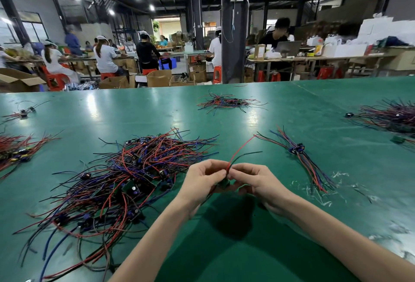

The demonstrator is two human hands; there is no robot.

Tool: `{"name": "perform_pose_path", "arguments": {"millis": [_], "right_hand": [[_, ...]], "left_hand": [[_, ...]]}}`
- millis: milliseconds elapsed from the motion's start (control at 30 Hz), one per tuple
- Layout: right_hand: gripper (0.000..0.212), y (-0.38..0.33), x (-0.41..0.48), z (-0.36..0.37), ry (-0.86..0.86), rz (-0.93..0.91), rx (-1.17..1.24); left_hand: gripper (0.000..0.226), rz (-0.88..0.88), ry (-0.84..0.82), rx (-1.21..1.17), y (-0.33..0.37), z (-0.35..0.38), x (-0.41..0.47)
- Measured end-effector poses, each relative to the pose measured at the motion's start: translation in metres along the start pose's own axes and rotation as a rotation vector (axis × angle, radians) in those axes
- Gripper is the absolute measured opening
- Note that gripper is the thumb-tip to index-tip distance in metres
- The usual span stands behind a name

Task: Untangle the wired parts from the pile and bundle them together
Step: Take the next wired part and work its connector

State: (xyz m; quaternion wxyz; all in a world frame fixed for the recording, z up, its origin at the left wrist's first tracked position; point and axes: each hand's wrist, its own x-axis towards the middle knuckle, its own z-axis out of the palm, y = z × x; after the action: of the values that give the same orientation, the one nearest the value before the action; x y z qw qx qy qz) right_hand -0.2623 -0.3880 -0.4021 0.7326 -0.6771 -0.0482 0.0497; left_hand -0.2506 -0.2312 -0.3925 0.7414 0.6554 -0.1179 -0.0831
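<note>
Both hands meet low over the green desk (134,111), near its front edge. The left hand (202,178) and the right hand (258,183) each have their fingers curled, and together they pinch one wired part (224,184), a small green board, between them. Its red wire (241,149) and black wire (247,153) rise from the pinch and lean off to the right. The big tangled pile (125,176) of red, blue and black wires lies on the desk just left of the left hand. A sorted bundle (301,153) lies to the right, apart from the hands. A smaller heap (226,102) sits farther back.
</note>
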Motion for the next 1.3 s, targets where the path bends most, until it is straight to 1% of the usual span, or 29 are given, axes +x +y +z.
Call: {"name": "perform_pose_path", "arguments": {"millis": [67,133,233,333,433,467,567,700,800,933,1000,1100,1167,1300], "right_hand": [[0.003,0.0,0.0,-0.002,0.041,0.018,0.021],[0.004,-0.001,0.0,-0.005,0.065,0.031,0.043],[0.008,-0.002,-0.001,-0.006,0.052,0.041,0.081],[0.013,-0.001,-0.003,-0.003,0.01,0.03,0.062],[0.009,0.003,-0.001,-0.003,0.039,0.023,0.096],[0.007,0.003,0.0,-0.004,0.051,0.022,0.122],[0.01,0.002,0.003,-0.008,0.077,0.002,0.14],[0.016,0.001,0.006,-0.013,0.106,-0.024,0.197],[0.018,0.001,0.007,-0.015,0.116,-0.03,0.241],[0.016,0.002,0.008,-0.014,0.123,0.008,0.295],[0.014,0.003,0.008,-0.013,0.117,0.038,0.289],[0.014,0.001,0.007,-0.014,0.092,0.072,0.239],[0.016,0.0,0.007,-0.016,0.068,0.098,0.208],[0.016,-0.001,0.007,-0.019,0.059,0.125,0.164]], "left_hand": [[0.026,-0.047,-0.058,-0.036,-0.001,0.001,-0.001],[0.028,-0.087,-0.102,-0.052,-0.002,0.0,-0.002],[0.027,-0.083,-0.048,0.028,-0.005,0.001,-0.002],[0.028,-0.064,0.005,0.055,-0.008,0.003,-0.002],[0.033,-0.055,0.021,0.052,-0.009,0.004,-0.003],[0.033,-0.058,0.029,0.047,-0.009,0.004,-0.003],[0.022,-0.117,0.021,0.008,-0.007,0.005,-0.002],[0.02,-0.229,-0.069,-0.094,-0.009,0.007,-0.003],[0.018,-0.215,-0.122,-0.094,-0.009,0.01,-0.007],[0.021,-0.169,-0.086,-0.009,-0.01,0.009,-0.008],[0.019,-0.168,-0.093,0.021,-0.01,0.01,-0.008],[0.003,-0.194,-0.103,0.01,-0.008,0.013,-0.01],[0.01,-0.211,-0.09,-0.023,-0.008,0.014,-0.008],[0.011,-0.192,-0.057,0.047,-0.011,0.014,-0.007]]}}
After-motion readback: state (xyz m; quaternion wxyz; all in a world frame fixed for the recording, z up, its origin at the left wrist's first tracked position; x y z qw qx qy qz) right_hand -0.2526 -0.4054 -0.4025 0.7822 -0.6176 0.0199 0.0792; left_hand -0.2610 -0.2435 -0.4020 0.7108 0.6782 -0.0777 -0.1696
